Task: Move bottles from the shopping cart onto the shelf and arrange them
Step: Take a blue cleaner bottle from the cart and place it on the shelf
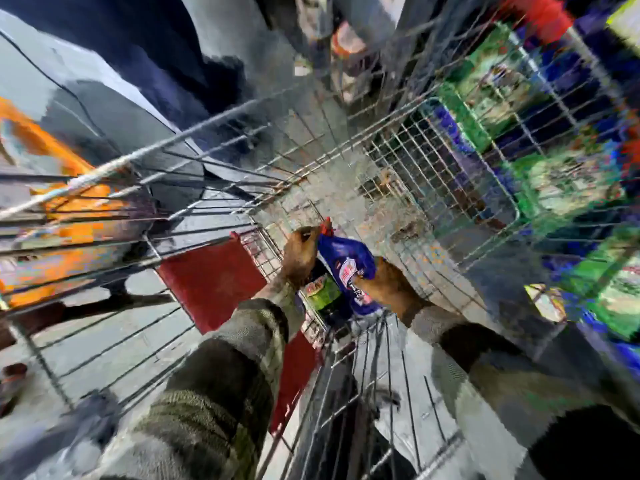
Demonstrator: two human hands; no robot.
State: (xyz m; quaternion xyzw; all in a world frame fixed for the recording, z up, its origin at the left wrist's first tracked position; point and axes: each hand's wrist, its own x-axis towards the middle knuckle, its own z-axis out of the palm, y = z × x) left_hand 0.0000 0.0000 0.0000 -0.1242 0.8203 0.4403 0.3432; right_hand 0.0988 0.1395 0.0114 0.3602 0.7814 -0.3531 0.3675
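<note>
- Judging by its look, the blue bottle [348, 268] is rigid plastic with a glossy label, likely heavy if full and a bit slick; neck and lower body are the sensible holds.
- It sits tilted inside the shopping cart [450, 161], at the near end, red cap uppermost, beside a dark bottle with a green label [322, 289] (much of the picture is smeared).
- Left hand [300, 258] reaches down, fingers curled around the neck just under the cap.
- Right hand [384, 284] comes in from the other side, fingers wrapped on the lower body.
</note>
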